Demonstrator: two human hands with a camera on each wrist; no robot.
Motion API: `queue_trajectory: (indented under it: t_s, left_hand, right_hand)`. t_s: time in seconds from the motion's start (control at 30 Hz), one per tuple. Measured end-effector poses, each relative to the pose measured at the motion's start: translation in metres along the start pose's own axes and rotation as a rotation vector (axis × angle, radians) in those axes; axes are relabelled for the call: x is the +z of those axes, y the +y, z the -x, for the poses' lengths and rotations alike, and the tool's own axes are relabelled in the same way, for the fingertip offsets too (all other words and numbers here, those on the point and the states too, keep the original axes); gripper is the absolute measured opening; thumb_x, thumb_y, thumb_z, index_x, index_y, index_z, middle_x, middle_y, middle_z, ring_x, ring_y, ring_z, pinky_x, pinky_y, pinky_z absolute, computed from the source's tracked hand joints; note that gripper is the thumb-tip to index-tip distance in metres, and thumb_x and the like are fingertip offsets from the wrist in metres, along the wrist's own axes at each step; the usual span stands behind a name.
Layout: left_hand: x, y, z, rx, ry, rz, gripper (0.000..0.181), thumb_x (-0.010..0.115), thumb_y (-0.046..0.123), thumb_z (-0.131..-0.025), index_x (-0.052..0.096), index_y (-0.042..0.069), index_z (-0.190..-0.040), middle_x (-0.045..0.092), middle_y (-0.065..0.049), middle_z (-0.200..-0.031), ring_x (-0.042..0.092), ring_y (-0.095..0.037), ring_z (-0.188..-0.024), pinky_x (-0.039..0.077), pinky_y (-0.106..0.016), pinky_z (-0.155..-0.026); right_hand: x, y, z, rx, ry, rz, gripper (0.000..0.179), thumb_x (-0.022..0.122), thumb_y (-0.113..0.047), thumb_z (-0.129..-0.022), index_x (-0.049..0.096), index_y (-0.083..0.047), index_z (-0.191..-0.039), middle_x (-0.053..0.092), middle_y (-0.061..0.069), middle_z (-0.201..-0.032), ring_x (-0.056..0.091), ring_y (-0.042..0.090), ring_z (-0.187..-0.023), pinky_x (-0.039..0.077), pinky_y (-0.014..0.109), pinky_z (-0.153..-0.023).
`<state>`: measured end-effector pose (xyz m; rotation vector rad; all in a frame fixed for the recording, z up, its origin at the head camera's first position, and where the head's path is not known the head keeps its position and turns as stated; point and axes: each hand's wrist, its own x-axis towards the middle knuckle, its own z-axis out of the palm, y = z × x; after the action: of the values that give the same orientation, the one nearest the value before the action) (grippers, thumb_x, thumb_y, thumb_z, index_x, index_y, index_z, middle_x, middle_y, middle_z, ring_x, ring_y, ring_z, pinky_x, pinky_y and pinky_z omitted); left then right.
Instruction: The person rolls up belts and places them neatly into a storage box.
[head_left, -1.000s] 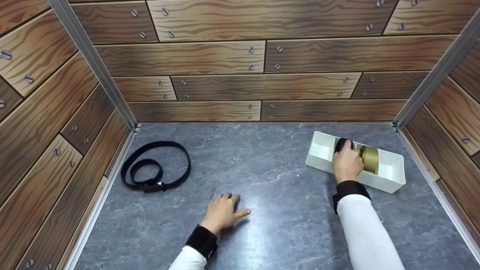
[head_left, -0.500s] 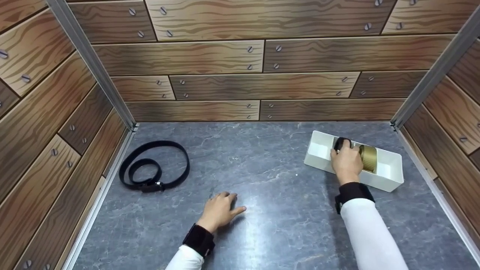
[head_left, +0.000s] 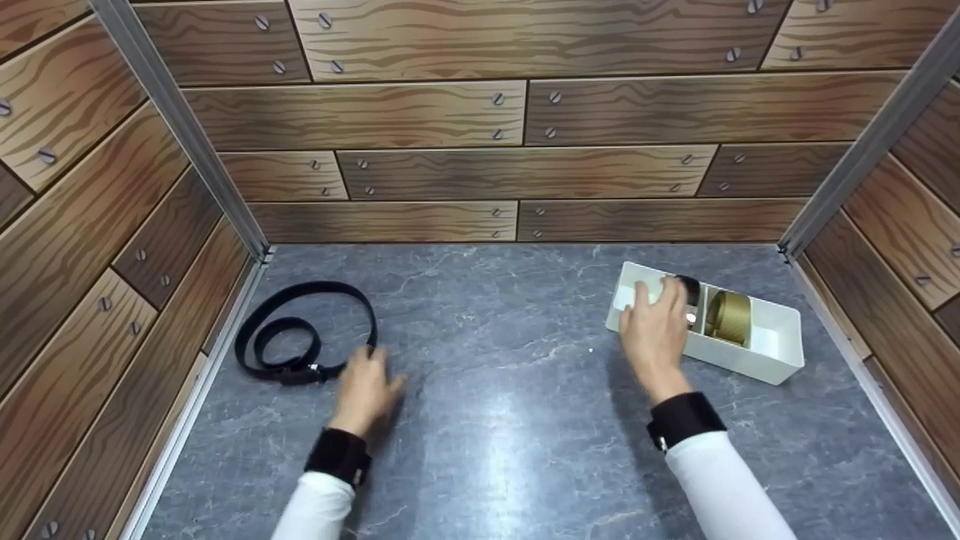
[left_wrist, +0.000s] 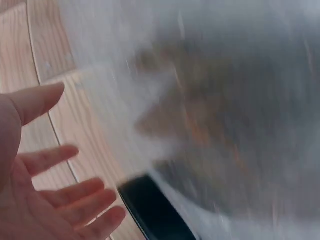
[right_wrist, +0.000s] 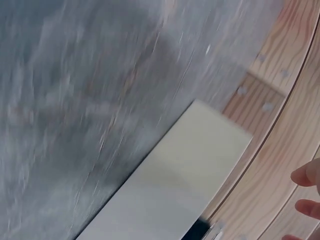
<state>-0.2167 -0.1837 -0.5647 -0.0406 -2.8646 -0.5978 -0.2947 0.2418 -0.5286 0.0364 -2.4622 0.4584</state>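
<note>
In the head view a black belt lies loosely coiled on the left side of the grey surface, its buckle end toward the front. My left hand, blurred, is at the belt's lower right edge. The left wrist view shows its fingers spread, a stretch of black strap beyond them. My right hand hovers over the left end of a white divided box, fingers apart and holding nothing. Inside the box sit a rolled black belt, partly hidden by my fingers, and an olive-gold rolled strap.
Wood-patterned panels enclose the back and both sides, joined by grey metal corner posts. The box stands near the right wall. Grey marbled surface stretches between belt and box.
My left hand has moved left and up to the belt's edge. My right hand has let go of the rolled black belt in the box and drawn back to the left.
</note>
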Motion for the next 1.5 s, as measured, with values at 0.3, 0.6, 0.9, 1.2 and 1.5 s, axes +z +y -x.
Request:
queue_trajectory:
  t_s: [0.3,0.6,0.9,1.2,1.5]
  left_hand:
    - [0.000,-0.015,-0.010,-0.129,-0.087,-0.075,0.071,0.075,0.031,-0.085,0.048,-0.011,-0.134,0.048,-0.034,-0.131,0.043,-0.051,-0.126,0.026,-0.063,-0.106]
    - [0.021,0.012,-0.007,0.016,-0.003,0.000,0.071,0.080,0.024,-0.079,0.048,-0.019,-0.126,0.055,-0.033,-0.118,0.053,-0.050,-0.112,0.034,-0.059,-0.102]
    - [0.039,0.061,0.008,0.108,-0.063,0.089,0.073,0.079,0.022,-0.080,0.045,-0.018,-0.131,0.050,-0.035,-0.128,0.046,-0.051,-0.121,0.028,-0.060,-0.107]
    - [0.052,0.104,0.027,0.280,-0.185,0.093,0.072,0.078,0.025,-0.082,0.046,-0.008,-0.137,0.052,-0.027,-0.132,0.047,-0.046,-0.124,0.031,-0.057,-0.107]
    - [0.047,0.117,0.037,0.466,-0.363,0.153,0.064,0.074,0.022,-0.086,0.048,-0.003,-0.139,0.052,-0.018,-0.137,0.049,-0.032,-0.126,0.037,-0.042,-0.107]
  right_hand:
    - [0.014,-0.039,0.031,-0.204,-0.104,-0.063,0.040,0.069,0.000,-0.077,0.058,0.003,-0.116,0.050,0.030,-0.124,0.052,0.047,-0.110,0.050,0.055,-0.082]
    - [0.029,-0.058,0.061,-0.308,-0.221,-0.094,0.042,0.068,0.001,-0.080,0.059,-0.001,-0.121,0.052,0.024,-0.126,0.058,0.039,-0.101,0.055,0.042,-0.061]
    - [0.036,-0.079,0.068,-0.455,-0.392,-0.129,0.049,0.066,-0.005,-0.085,0.057,-0.010,-0.133,0.050,0.019,-0.133,0.059,0.039,-0.109,0.056,0.042,-0.068]
    - [0.038,-0.089,0.080,-0.589,-0.622,-0.182,0.067,0.072,-0.012,-0.086,0.045,-0.015,-0.147,0.034,0.014,-0.153,0.054,0.041,-0.119,0.052,0.050,-0.084]
    - [0.041,-0.091,0.086,-0.661,-0.719,-0.178,0.032,0.071,-0.023,-0.089,0.066,-0.010,-0.118,0.057,0.009,-0.126,0.060,0.027,-0.109,0.050,0.042,-0.089]
